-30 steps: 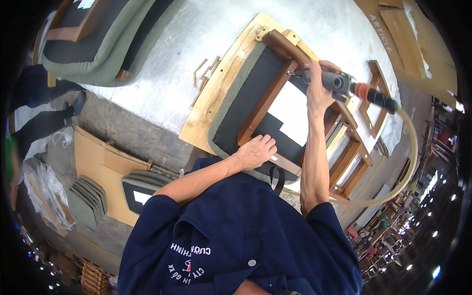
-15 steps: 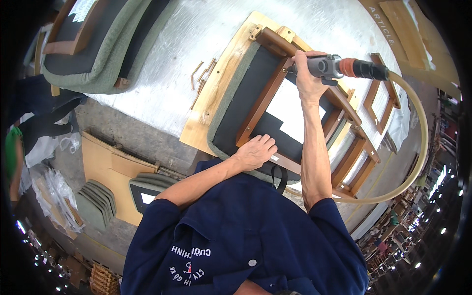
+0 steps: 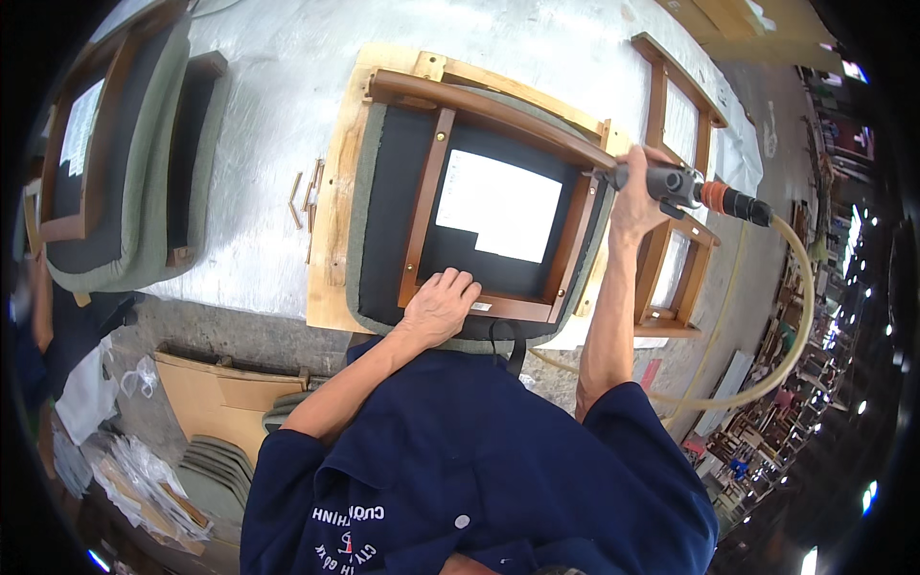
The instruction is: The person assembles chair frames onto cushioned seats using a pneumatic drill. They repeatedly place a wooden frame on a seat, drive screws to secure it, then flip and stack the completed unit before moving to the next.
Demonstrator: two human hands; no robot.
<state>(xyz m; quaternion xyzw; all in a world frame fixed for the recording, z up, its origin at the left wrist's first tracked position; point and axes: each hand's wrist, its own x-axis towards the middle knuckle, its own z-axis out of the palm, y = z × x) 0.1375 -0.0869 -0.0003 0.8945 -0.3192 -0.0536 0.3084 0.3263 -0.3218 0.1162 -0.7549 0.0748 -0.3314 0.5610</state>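
Your right hand [image 3: 640, 196] grips a grey, orange-collared power driver [image 3: 675, 185] at the far-right corner of a brown wooden frame [image 3: 427, 201] on a green-edged black seat [image 3: 385, 192]; your curled left hand [image 3: 441, 307] rests on the frame's near-left corner.

Over at 2 o'clock, the right hand [image 3: 640, 196] covers part of the power tool [image 3: 676, 184], and its tip is too tiny to say if it's touching the wooden frame [image 3: 427, 196]. The left hand [image 3: 439, 309] hides a bit of that frame at its 7 o'clock. Print on the white sheet [image 3: 503, 206] near 12? Way too small. Co-worker's arm [image 3: 40, 297] at 9 gets chopped by the dark rim, and the clutter [image 3: 771, 393] around 4 is mush.
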